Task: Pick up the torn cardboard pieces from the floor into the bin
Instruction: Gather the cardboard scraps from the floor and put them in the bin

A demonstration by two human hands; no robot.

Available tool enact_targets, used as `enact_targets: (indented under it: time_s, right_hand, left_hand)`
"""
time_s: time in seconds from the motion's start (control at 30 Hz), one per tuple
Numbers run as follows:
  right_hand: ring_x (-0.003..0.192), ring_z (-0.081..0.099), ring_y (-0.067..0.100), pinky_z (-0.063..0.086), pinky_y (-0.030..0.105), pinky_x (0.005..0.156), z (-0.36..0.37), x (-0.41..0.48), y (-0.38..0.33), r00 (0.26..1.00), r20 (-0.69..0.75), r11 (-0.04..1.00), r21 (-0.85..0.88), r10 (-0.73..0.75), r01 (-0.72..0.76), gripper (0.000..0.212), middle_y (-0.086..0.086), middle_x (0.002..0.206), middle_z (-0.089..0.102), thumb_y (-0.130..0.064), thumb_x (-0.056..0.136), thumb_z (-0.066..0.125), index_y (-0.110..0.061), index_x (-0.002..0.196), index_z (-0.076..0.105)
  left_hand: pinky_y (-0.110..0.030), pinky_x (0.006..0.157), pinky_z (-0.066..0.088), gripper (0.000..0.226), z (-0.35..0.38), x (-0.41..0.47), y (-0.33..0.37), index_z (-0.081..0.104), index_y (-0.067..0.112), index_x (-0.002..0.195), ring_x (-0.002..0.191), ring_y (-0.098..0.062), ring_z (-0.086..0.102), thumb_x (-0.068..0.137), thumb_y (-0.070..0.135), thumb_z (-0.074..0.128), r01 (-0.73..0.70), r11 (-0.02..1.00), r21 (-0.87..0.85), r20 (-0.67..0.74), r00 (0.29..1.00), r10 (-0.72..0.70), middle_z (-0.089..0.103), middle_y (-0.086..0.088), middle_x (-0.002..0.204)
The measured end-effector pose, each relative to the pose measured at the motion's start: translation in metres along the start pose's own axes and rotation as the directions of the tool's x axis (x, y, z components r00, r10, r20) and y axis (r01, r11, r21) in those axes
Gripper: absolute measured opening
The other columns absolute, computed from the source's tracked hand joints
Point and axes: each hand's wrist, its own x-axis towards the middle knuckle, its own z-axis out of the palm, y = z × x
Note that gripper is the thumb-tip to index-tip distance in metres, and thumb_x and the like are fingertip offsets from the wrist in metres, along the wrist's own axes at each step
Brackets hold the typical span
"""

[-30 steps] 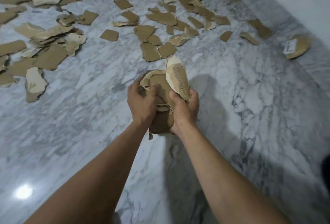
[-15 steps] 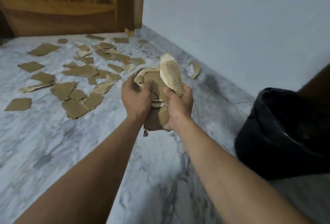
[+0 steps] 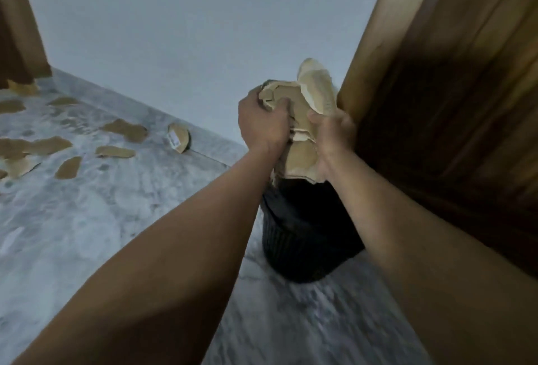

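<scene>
Head view: bundle of cardboard pieces (image 3: 300, 128) clamped between left hand (image 3: 262, 123) and right hand (image 3: 332, 137), held directly above the black bin (image 3: 302, 242); more scraps (image 3: 125, 130) scattered on floor (image 3: 87, 233) left of bin.

Grey-veined marble floor (image 3: 87, 233) spreads before me to a plain pale wall (image 3: 189, 29). Wooden door (image 3: 454, 102) stands near right. More brown wood (image 3: 17, 29) rises far left.
</scene>
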Motion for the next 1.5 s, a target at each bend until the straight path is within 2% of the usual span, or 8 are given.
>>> enact_targets:
  time_s: [0.4, 0.63, 0.77, 0.93, 1.03, 1.23, 1.37, 1.5]
  right_hand:
    - [0.101, 0.067, 0.022, 0.06, 0.045, 0.089, -0.107, 0.055, 0.059, 0.995, -0.015, 0.957, -0.274, 0.097, -0.098, 0.058, 0.001, 0.119, 0.066, -0.031, 0.08, 0.077, -0.022, 0.133, 0.055]
    - [0.129, 0.055, 0.024, 0.044, 0.033, 0.104, -0.139, 0.053, 0.051, 0.995, 0.098, 0.745, -0.662, -0.021, 0.081, 0.049, 0.003, 0.144, 0.056, -0.033, 0.096, 0.066, -0.019, 0.142, 0.057]
    - [0.139, 0.045, 0.027, 0.041, 0.039, 0.112, -0.167, 0.047, 0.068, 0.996, -0.039, 0.623, -0.782, -0.082, 0.02, 0.051, 0.004, 0.153, 0.046, -0.03, 0.099, 0.06, -0.024, 0.148, 0.049]
    - [0.1, 0.058, 0.03, 0.051, 0.037, 0.07, -0.179, 0.034, 0.089, 0.912, -0.162, 0.824, -0.392, 0.376, -0.409, 0.052, 0.014, 0.147, 0.048, -0.008, 0.102, 0.05, -0.011, 0.153, 0.037]
    - [0.082, 0.058, 0.025, 0.049, 0.029, 0.051, -0.165, 0.031, 0.096, 0.92, -0.079, 0.866, -0.316, 0.383, -0.388, 0.047, 0.015, 0.134, 0.056, -0.001, 0.103, 0.04, -0.013, 0.148, 0.043]
    - [0.103, 0.063, 0.033, 0.058, 0.056, 0.089, -0.075, 0.03, 0.101, 0.954, 0.037, 0.932, -0.227, 0.297, -0.281, 0.065, 0.01, 0.134, 0.057, 0.003, 0.098, 0.04, -0.032, 0.152, 0.034]
    - [0.091, 0.063, 0.029, 0.058, 0.038, 0.059, -0.005, 0.025, 0.107, 0.947, 0.118, 0.94, -0.206, 0.3, -0.272, 0.048, 0.013, 0.112, 0.06, 0.008, 0.097, 0.036, -0.026, 0.129, 0.044]
    - [0.095, 0.063, 0.035, 0.06, 0.058, 0.075, 0.056, 0.021, 0.12, 0.898, 0.252, 0.926, -0.21, 0.36, -0.313, 0.052, 0.015, 0.116, 0.059, 0.006, 0.096, 0.032, -0.028, 0.134, 0.038]
  left_hand:
    - [-0.03, 0.083, 0.04, 0.05, 0.084, -0.04, -0.06, 0.055, 0.009, 0.133, 0.115, -0.03, 0.06, 0.095, 0.041, 0.062, 0.045, 0.937, 0.346, 0.333, 0.928, -0.168, 0.063, -0.011, 0.127]
    - [-0.045, 0.1, 0.046, 0.048, 0.045, -0.033, -0.072, 0.056, 0.009, 0.135, 0.127, -0.038, 0.052, 0.096, 0.038, 0.054, -0.331, 0.66, 0.675, 0.377, 0.923, 0.078, 0.062, -0.017, 0.132]
    - [-0.051, 0.104, 0.045, 0.069, 0.023, -0.023, -0.105, 0.038, 0.012, 0.151, 0.131, -0.048, 0.045, 0.084, 0.021, 0.053, -0.106, 0.708, 0.698, 0.358, 0.908, -0.218, 0.045, -0.026, 0.147]
    - [-0.046, 0.075, 0.06, 0.06, 0.007, -0.022, -0.108, 0.054, 0.017, 0.135, 0.089, -0.037, 0.066, 0.079, -0.001, 0.039, 0.281, 0.9, 0.335, 0.312, 0.868, -0.387, 0.066, -0.017, 0.105]
    - [-0.053, 0.078, 0.062, 0.05, -0.012, -0.014, -0.104, 0.063, 0.017, 0.114, 0.086, -0.04, 0.068, 0.075, -0.004, 0.038, 0.322, 0.899, 0.298, 0.268, 0.875, -0.402, 0.068, -0.017, 0.092]
    - [-0.049, 0.079, 0.06, 0.056, -0.084, 0.031, -0.095, 0.06, 0.018, 0.121, 0.09, -0.04, 0.067, 0.074, -0.003, 0.038, 0.329, 0.899, 0.29, 0.153, 0.911, -0.383, 0.067, -0.018, 0.095]
    - [-0.048, 0.077, 0.059, 0.059, -0.138, 0.068, -0.099, 0.061, 0.014, 0.124, 0.092, -0.043, 0.067, 0.07, 0.001, 0.041, 0.356, 0.889, 0.287, 0.047, 0.922, -0.384, 0.068, -0.021, 0.103]
    - [-0.041, 0.064, 0.052, 0.044, -0.186, 0.087, -0.101, 0.063, 0.007, 0.114, 0.084, -0.037, 0.064, 0.08, -0.007, 0.04, 0.381, 0.886, 0.264, -0.049, 0.923, -0.382, 0.065, -0.025, 0.094]
